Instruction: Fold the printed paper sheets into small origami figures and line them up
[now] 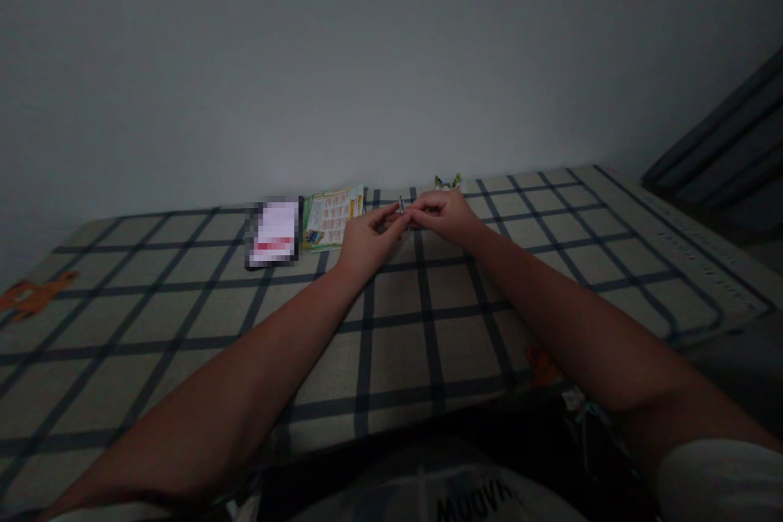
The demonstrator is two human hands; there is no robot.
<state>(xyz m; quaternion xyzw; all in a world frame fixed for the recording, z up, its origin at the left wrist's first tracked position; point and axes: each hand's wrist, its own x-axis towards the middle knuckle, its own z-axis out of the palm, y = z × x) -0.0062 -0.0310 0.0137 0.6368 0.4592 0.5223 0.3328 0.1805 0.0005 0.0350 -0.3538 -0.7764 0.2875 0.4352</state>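
Both my hands meet over the far part of the table. My left hand pinches a small greyish piece that stands up between the fingertips; its kind is too small to tell. From the other side, the fingertips of my right hand are pressed together at the same small piece. Just left of my left hand lies a printed leaflet with green edges and rows of pictures. Behind my right hand, some small green-and-white items are partly hidden.
A phone-like device with a lit, pixelated screen lies left of the leaflet. The checked tablecloth bears orange figures, one at the far left. A pale wall rises behind the table; dark fabric hangs at the right.
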